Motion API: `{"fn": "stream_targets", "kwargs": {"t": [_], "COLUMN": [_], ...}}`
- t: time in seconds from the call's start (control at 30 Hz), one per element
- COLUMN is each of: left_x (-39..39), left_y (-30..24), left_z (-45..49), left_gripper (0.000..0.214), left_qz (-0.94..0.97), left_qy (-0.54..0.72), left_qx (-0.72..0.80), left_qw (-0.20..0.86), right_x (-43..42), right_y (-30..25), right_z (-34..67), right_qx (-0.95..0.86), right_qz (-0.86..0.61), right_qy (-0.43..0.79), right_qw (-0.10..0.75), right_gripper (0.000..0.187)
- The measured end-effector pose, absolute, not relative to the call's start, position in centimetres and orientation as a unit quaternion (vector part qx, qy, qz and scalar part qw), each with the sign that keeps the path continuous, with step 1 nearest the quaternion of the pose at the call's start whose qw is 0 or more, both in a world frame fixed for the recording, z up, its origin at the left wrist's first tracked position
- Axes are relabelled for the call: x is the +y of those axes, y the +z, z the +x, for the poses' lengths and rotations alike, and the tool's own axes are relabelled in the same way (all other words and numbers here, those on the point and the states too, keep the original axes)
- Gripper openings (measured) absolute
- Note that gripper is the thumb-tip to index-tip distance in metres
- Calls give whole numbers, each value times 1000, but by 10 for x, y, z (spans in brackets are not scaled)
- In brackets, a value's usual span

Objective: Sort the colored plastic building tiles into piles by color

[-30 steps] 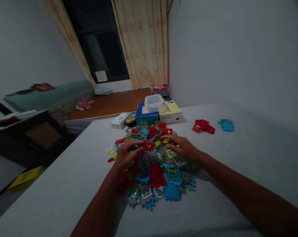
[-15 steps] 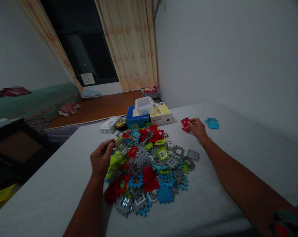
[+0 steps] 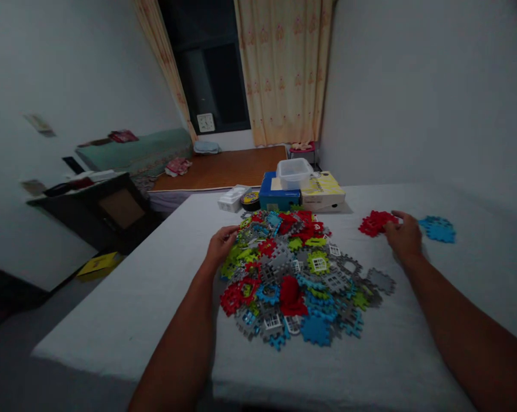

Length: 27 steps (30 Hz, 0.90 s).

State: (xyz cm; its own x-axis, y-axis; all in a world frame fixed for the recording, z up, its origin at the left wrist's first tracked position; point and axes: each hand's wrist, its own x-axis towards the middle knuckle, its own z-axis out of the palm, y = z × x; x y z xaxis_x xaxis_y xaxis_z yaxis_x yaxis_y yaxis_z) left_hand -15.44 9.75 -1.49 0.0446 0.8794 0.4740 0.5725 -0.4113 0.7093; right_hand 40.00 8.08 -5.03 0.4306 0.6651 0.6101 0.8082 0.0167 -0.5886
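Your view was dim and cool-toned, the white tablecloth [image 3: 147, 297] dulled to blue-grey. The window [image 3: 222, 80] read nearly black, and the cabinet [image 3: 84, 214] at left lay in deep shade. A soft shadow ran along your left forearm [image 3: 179, 332], and another lay just right of the yellow-and-white box [image 3: 325, 194]. Wide-angle distortion tilted the patterned curtain [image 3: 282, 68] and stretched your right forearm [image 3: 464, 326] towards the lower corner; the extreme upper right corner darkened. Blur smeared the left wall [image 3: 10, 74] most, while the interlocking plastic pieces [image 3: 279, 263] kept legible colours but softened teeth.
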Motion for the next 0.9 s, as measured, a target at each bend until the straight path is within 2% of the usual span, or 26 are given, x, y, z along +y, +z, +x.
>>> {"fn": "stream_targets", "kwargs": {"t": [0.2, 0.4, 0.53, 0.67, 0.77, 0.9], "left_x": [95, 85, 64, 50, 52, 60], "left_y": [-25, -8, 11, 15, 11, 9], "left_z": [-145, -138, -112, -93, -95, -101], "left_gripper": [37, 35, 28, 42, 47, 33], "left_qz": [745, 733, 813, 860, 836, 774], "left_qy": [394, 447, 389, 311, 342, 401], "left_qx": [527, 510, 417, 374, 390, 426], "left_qw": [112, 59, 118, 154, 180, 242], "right_x": [76, 74, 73, 72, 69, 62], "right_y": [-47, -44, -40, -37, -33, -25], "right_z": [375, 367, 359, 350, 343, 328], "right_qx": [-528, -558, -581, -611, -621, -636], "right_qz": [-689, -671, -651, -622, -612, -607], "right_qy": [-87, -103, -88, -80, -72, -28], "right_qw": [489, 478, 481, 483, 485, 476], "right_gripper": [40, 39, 36, 31, 31, 31]}}
